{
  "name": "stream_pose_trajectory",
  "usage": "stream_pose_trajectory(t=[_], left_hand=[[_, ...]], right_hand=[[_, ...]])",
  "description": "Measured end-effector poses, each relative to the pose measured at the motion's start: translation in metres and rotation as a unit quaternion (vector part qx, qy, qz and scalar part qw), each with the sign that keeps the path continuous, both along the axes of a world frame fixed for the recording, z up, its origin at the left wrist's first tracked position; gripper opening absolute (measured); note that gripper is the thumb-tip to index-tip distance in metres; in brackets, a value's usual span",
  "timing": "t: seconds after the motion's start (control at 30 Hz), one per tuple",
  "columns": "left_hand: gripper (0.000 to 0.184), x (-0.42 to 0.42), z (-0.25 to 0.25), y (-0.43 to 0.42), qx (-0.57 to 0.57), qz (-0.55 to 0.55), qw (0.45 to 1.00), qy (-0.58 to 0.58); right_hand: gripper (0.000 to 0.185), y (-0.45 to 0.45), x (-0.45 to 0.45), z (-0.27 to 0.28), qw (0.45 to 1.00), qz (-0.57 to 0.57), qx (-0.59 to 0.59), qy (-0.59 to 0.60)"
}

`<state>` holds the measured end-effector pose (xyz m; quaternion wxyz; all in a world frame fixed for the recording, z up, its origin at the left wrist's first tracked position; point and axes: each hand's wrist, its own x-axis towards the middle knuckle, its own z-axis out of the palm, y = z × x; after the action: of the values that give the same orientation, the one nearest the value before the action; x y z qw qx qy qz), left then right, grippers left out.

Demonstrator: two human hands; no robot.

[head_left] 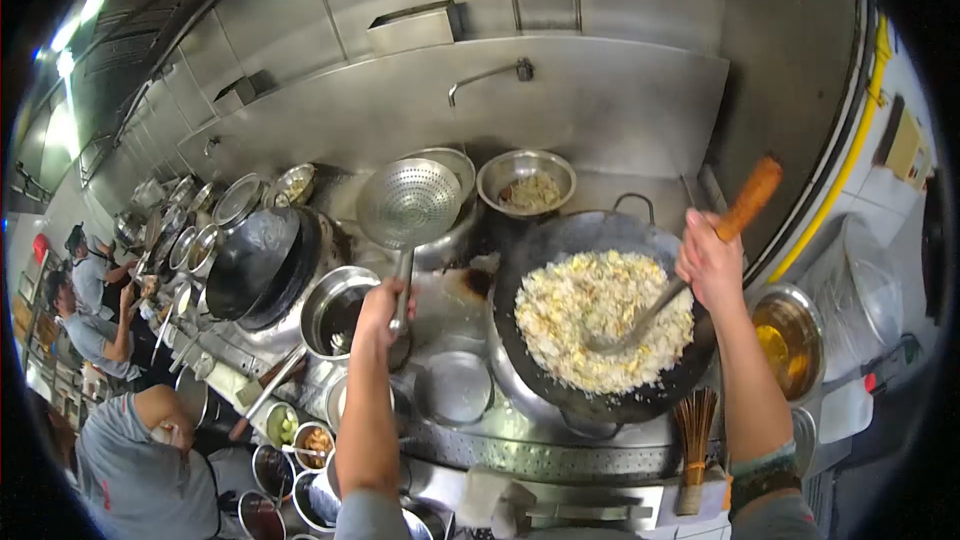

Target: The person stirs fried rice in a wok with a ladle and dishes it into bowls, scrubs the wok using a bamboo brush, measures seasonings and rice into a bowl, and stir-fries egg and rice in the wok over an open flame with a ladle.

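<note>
My right hand is wrapped round the shaft of a ladle, below its orange-brown wooden handle. The ladle's bowl rests in fried rice with yellow egg bits, which fills much of a black wok on the stove. Closed on the metal handle of a perforated strainer is my left hand. The strainer's round head is raised toward the back, in front of a metal pot. My left hand is left of the wok, near a pot of dark liquid.
A bowl of food stands behind the wok. A bamboo brush leans at the front edge, and a bowl of oil sits right. Another wok is at left. Several co-workers stand far left. A faucet juts from the wall.
</note>
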<state>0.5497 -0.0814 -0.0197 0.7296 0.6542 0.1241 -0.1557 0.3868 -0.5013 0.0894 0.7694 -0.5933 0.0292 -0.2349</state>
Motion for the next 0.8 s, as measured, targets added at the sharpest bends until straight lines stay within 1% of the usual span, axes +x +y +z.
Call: stream_pose_trajectory(t=[0.03, 0.07, 0.1, 0.17, 0.2, 0.23, 0.3, 0.33, 0.37, 0.4, 0.43, 0.47, 0.5, 0.53, 0.57, 0.63, 0.67, 0.7, 0.77, 0.8], left_hand=[[0.024, 0.040, -0.009, -0.003, -0.035, -0.016, 0.999, 0.025], [0.024, 0.068, -0.012, -0.011, -0.028, 0.008, 0.999, 0.017], [0.023, 0.096, -0.020, -0.013, -0.033, -0.006, 0.999, 0.023], [0.018, 0.132, -0.033, -0.016, -0.081, 0.022, 0.995, 0.052], [0.018, 0.147, -0.033, -0.014, -0.112, 0.001, 0.989, 0.101], [0.016, 0.159, -0.035, -0.013, -0.109, 0.005, 0.987, 0.121], [0.015, 0.177, -0.031, -0.012, -0.062, -0.036, 0.991, 0.115], [0.014, 0.180, -0.024, -0.016, -0.010, -0.014, 0.993, 0.115], [0.017, 0.200, -0.042, -0.005, 0.075, -0.082, 0.993, 0.029], [0.022, 0.204, -0.029, -0.002, 0.405, -0.262, 0.869, -0.110], [0.029, 0.206, -0.017, -0.001, 0.665, -0.396, 0.590, -0.231], [0.029, 0.192, -0.010, -0.002, 0.666, -0.397, 0.587, -0.233], [0.036, 0.170, -0.004, 0.000, 0.678, -0.225, 0.646, -0.269], [0.044, 0.149, 0.008, -0.001, 0.666, -0.046, 0.684, -0.296], [0.044, 0.127, 0.028, -0.008, 0.669, -0.045, 0.680, -0.296], [0.051, 0.085, 0.067, -0.022, 0.714, -0.100, 0.613, -0.324], [0.056, 0.081, 0.067, -0.019, 0.734, -0.138, 0.575, -0.334], [0.056, 0.069, 0.069, -0.021, 0.738, -0.135, 0.573, -0.329], [0.060, 0.037, 0.069, -0.031, 0.755, -0.134, 0.524, -0.370], [0.065, 0.018, 0.070, -0.033, 0.756, -0.117, 0.514, -0.387]], right_hand=[[0.041, 0.003, -0.001, 0.000, 1.000, -0.005, -0.011, -0.006], [0.041, 0.006, -0.003, -0.001, 1.000, -0.022, -0.011, -0.007], [0.041, 0.008, -0.004, -0.001, 0.999, -0.040, -0.011, -0.009], [0.041, 0.013, -0.008, 0.000, 0.998, -0.048, -0.031, -0.018], [0.041, 0.015, -0.009, 0.001, 0.998, -0.052, -0.040, -0.024], [0.041, 0.017, -0.009, 0.002, 0.997, -0.058, -0.042, -0.023], [0.041, 0.020, -0.012, 0.002, 0.997, -0.065, -0.022, -0.020], [0.041, 0.022, -0.012, 0.002, 0.997, -0.066, -0.022, -0.017], [0.041, 0.024, -0.012, 0.003, 0.997, -0.076, -0.027, -0.019], [0.040, 0.025, -0.013, 0.003, 0.995, -0.088, -0.031, -0.021], [0.040, 0.026, -0.015, 0.003, 0.995, -0.090, -0.029, -0.021], [0.041, 0.026, -0.016, 0.002, 0.995, -0.089, -0.033, -0.025], [0.041, 0.025, -0.017, 0.000, 0.995, -0.088, -0.035, -0.029], [0.041, 0.022, -0.018, -0.004, 0.996, -0.077, -0.027, -0.042], [0.041, 0.021, -0.020, -0.006, 0.996, -0.076, -0.022, -0.043], [0.041, 0.021, -0.022, -0.007, 0.996, -0.068, -0.036, -0.047], [0.040, 0.021, -0.022, -0.007, 0.996, -0.066, -0.036, -0.041], [0.040, 0.022, -0.022, -0.008, 0.997, -0.059, -0.032, -0.041], [0.040, 0.020, -0.022, -0.009, 0.997, -0.052, -0.038, -0.036], [0.040, 0.019, -0.023, -0.009, 0.998, -0.038, -0.034, -0.044]])
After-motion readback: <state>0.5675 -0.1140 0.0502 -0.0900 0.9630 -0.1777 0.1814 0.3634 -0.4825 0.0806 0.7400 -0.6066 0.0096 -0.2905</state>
